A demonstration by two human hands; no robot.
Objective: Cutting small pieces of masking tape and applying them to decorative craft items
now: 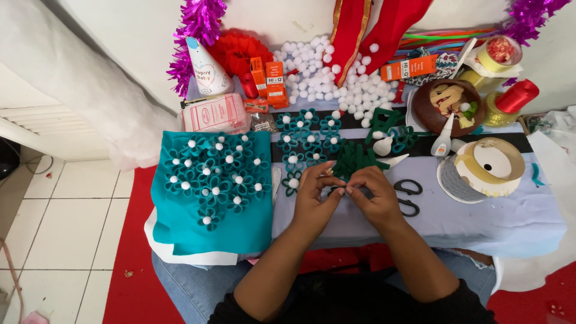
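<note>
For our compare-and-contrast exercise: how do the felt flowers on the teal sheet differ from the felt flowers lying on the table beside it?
The flowers on the teal sheet sit clustered closely on felt backing; the loose flowers lie spaced out on the bare table. The sheet holds more flowers. Both kinds are teal with white pompom centres.

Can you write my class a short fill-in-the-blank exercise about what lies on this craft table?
1. The felt flowers on the teal cloth each have a ____ pompom in the middle.
2. The black-handled ____ lie just right of the right hand.
3. The left hand and the right hand meet over a piece of dark ____ felt.

Missing words: white; scissors; green
</note>
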